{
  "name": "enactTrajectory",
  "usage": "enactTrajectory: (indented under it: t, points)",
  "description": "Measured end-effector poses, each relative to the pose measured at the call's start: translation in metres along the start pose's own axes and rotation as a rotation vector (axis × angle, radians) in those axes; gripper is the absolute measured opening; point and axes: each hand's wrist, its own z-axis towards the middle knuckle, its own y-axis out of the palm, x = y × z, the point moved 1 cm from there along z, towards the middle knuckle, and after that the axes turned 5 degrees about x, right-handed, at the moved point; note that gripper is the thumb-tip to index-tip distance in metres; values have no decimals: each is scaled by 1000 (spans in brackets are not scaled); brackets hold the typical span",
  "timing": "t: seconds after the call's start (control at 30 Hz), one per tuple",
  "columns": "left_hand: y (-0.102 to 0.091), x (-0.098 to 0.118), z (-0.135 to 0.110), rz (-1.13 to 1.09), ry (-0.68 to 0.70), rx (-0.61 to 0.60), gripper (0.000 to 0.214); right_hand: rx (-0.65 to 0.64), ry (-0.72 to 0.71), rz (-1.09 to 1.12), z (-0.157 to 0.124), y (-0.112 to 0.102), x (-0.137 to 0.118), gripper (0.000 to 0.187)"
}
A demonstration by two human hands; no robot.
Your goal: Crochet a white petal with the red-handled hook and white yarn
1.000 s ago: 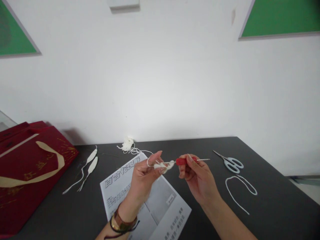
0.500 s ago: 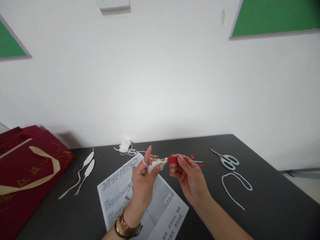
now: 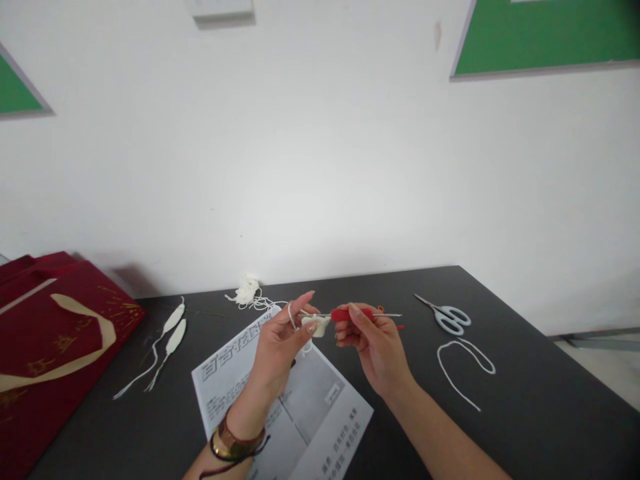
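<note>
My left hand (image 3: 280, 340) pinches a small white crochet piece (image 3: 316, 326) between thumb and fingers, with white yarn looped round its raised index finger. In my right hand (image 3: 373, 340) is a crochet hook (image 3: 345, 315) with a red grip, held level. Its metal shaft reaches left to the upper edge of the crochet piece, and the other metal end sticks out to the right. The yarn trails back to a loose white heap (image 3: 247, 291) near the wall. Below both hands lies a printed sheet (image 3: 320, 400) with a picture and large characters.
Two white leaf-shaped crochet pieces (image 3: 175, 335) with yarn tails lie at left, beside a dark red gift bag (image 3: 75, 320). Scissors (image 3: 450, 319) and a cut length of white cord (image 3: 465, 373) rest at right. A small orange marker (image 3: 381, 309) shows behind my right hand.
My left hand has tilted, its index finger now leaning right over the crochet piece. The hook has shifted slightly left. The whole view has moved a little.
</note>
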Motion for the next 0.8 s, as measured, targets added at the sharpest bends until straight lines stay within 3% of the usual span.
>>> enactTrajectory:
  t: [0.2,0.33,0.4,0.47,0.57,0.63,0.7,0.8]
  points:
    - [2,-3,-2,68,60,58,60,-9,27,-12,2,-1,2,20]
    - [13,-9,-7,115,122,183,69,2,19,-34,3,-2,8,19]
    - [19,-13,-9,77,134,235,72,19,-68,-130,1,-2,10,17]
    - [24,-15,-11,-24,130,263,75,14,-263,-303,-3,-4,11,14]
    - [26,-13,-12,-241,56,243,77,-162,-617,-585,-11,-7,10,20]
    - [25,-11,-12,-376,-36,184,73,-303,-760,-673,-15,-9,10,29]
    - [21,-7,-11,-462,-111,126,67,-336,-791,-666,-15,-10,8,34]
    - [13,-2,-7,-488,-124,79,62,-271,-671,-544,-12,-7,3,30]
